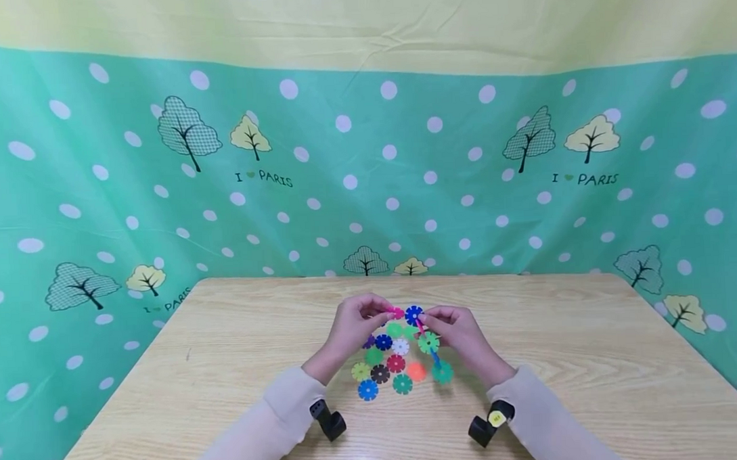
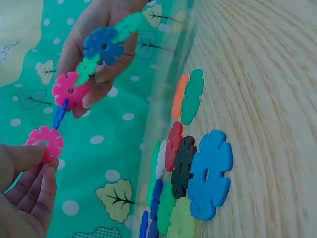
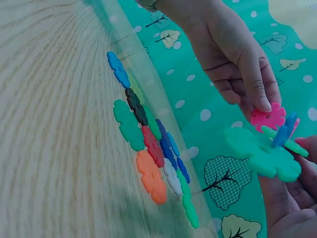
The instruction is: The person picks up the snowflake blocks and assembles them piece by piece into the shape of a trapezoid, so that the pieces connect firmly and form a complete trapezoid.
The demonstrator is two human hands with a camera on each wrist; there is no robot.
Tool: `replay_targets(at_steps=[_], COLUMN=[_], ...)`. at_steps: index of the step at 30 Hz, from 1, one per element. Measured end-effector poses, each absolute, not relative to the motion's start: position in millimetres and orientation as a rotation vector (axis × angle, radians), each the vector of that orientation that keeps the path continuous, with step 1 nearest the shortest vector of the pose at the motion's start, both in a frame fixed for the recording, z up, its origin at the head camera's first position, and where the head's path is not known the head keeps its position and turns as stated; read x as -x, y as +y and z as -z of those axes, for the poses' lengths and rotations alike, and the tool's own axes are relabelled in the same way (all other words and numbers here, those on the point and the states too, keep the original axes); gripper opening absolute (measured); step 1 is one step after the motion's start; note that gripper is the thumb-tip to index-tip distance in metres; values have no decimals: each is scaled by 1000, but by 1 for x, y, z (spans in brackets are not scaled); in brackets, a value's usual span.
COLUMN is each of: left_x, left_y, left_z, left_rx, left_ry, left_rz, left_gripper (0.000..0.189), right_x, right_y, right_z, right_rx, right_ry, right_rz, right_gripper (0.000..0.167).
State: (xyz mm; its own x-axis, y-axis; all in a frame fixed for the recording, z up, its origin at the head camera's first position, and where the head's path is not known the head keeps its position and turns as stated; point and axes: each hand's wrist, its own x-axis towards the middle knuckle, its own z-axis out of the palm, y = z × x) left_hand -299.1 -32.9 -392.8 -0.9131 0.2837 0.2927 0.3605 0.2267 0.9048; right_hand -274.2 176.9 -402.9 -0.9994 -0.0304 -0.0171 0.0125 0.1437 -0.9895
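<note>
Two bare hands meet over the far middle of the table. My left hand (image 1: 352, 325) pinches a pink notched snowflake disc (image 2: 46, 140) between thumb and fingers. A chain of interlocked discs hangs from my right hand (image 1: 463, 331), whose fingers grip it near its upper end. Along that chain run a blue disc (image 2: 60, 115) seen edge-on, a second pink disc (image 2: 71, 90), a green disc (image 2: 88, 68), another blue disc (image 2: 104, 45) and a lower green disc (image 1: 442, 372). The edge-on blue disc stands right at the rim of the left hand's pink one.
Below the hands, several loose discs lie flat on the wooden table (image 1: 228, 397), among them a light-blue disc (image 1: 368, 390), a dark brown disc (image 1: 380, 374), a red disc (image 1: 395, 364) and an orange disc (image 1: 417, 371). A patterned green curtain (image 1: 366, 162) hangs behind the table.
</note>
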Motion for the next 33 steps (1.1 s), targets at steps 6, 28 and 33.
replay_targets(at_steps=[6,28,33], left_x=[301,305,305], left_y=[-32,-31,-30], left_z=[393,396,398], left_rx=[651,865,886], left_ry=[-2390,-2348,-2321], left_rz=[1804,1749,1719], left_gripper=[8,10,10], right_x=[275,274,275], right_y=[177,179,181], right_z=[403,401,403], right_rx=[29,67,80], right_ry=[2333,2305,2268], right_rz=[2040,2009,2022], right_gripper=[22,22,21])
